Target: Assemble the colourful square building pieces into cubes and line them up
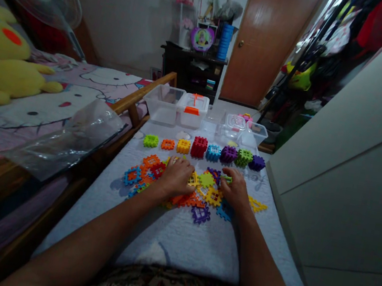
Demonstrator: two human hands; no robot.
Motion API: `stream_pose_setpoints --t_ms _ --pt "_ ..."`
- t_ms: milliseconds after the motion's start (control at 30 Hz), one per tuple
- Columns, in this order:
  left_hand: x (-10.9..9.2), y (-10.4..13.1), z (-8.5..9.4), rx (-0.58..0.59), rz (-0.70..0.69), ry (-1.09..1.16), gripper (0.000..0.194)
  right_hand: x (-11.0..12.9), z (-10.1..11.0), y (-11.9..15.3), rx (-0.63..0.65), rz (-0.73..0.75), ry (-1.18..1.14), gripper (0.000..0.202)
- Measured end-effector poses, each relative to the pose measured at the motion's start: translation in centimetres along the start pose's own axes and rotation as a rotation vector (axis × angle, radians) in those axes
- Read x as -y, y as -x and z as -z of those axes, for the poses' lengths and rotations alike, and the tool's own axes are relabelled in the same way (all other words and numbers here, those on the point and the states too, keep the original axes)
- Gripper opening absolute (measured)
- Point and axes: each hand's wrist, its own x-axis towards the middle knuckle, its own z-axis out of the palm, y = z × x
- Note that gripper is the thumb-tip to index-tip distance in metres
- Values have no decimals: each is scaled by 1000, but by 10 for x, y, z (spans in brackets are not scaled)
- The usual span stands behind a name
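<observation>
A loose pile of plastic pieces in many colours lies on the cloth-covered table [192, 249]. Over the pile's left part rests my left hand [177, 177], its fingers curled down among yellow pieces; whether it grips one is hidden. My right hand [236, 189] is at the pile's right side, thumb and fingers closed on a green piece [228, 179]. Between the hands lie a lime piece [206, 179] and a yellow square [213, 197]. Nearer me is a purple square [200, 214]. Behind them, stacks sorted by colour form a row, including a tall red stack [199, 147].
Clear plastic boxes, one with an orange-handled lid [193, 109], stand along the table's far edge. A bed with a wooden rail [140, 94] and a plastic bag [72, 136] borders the left. A white cabinet [354, 188] stands close on the right.
</observation>
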Motion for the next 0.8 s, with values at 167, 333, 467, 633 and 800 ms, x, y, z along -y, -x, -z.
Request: stream_pose_setpoints --t_ms 167,333,467,633,800 --pt "1 0 -1 -48 -20 15 36 0 0 0 -2 -9 -7 26" --pt "22 -1 11 -123 -26 58 41 0 0 1 -7 -4 -13 26" --pt "60 -14 22 -201 46 29 42 0 0 1 -10 1 -16 25" --pt "103 -52 26 -139 42 11 52 -1 -1 1 -20 -4 -11 24" --pt "120 -88 23 -7 -26 31 58 -5 -1 2 -35 -19 -8 25"
